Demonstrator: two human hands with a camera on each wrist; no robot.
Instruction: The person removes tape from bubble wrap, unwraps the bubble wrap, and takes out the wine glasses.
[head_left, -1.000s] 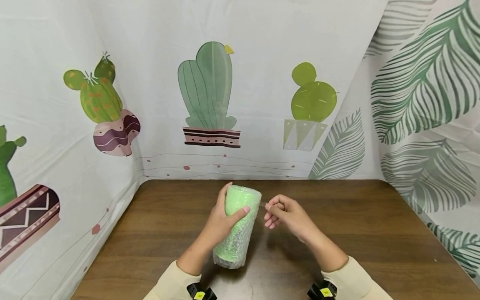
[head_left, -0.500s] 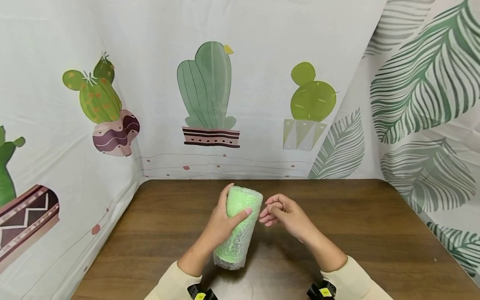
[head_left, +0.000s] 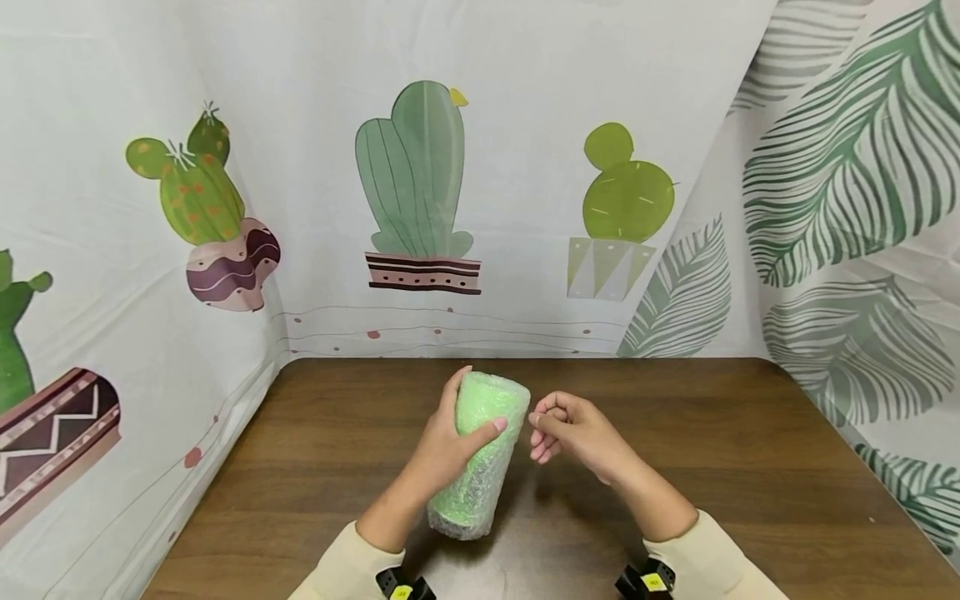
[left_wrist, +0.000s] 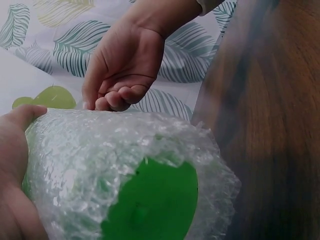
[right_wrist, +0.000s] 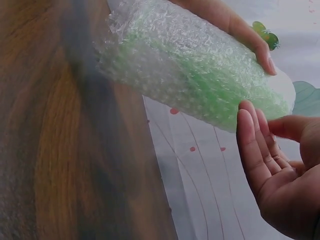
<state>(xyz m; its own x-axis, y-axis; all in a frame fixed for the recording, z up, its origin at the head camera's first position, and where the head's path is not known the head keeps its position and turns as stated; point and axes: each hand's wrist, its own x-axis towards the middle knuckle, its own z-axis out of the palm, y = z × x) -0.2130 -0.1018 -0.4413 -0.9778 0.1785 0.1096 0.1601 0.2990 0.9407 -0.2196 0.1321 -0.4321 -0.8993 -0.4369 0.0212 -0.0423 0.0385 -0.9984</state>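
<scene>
A green cylinder wrapped in bubble wrap (head_left: 480, 487) leans at the middle of the table, its upper end tilted right. My left hand (head_left: 441, 446) grips its upper part, thumb across the front. Just right of the upper edge, my right hand (head_left: 585, 435) has thumb and index finger pinched together at a thin clear strip, which is hard to make out now; its other fingers curl loosely. In the left wrist view, bare green shows at one end of the wrapped cylinder (left_wrist: 85, 165). The right wrist view has the right hand's fingertips (right_wrist: 245, 114) close beside the wrap.
A brown wooden table (head_left: 712, 467) lies beneath both hands. Behind it and along the sides hangs a white cloth (head_left: 525, 167) printed with cacti and leaves. Each wrist wears a black device, such as the one at the right wrist (head_left: 647, 581).
The cylinder and my left hand have shifted slightly right. My right hand came in toward the wrap, then drew back a little; the clear strip seen a second ago no longer stands out.
</scene>
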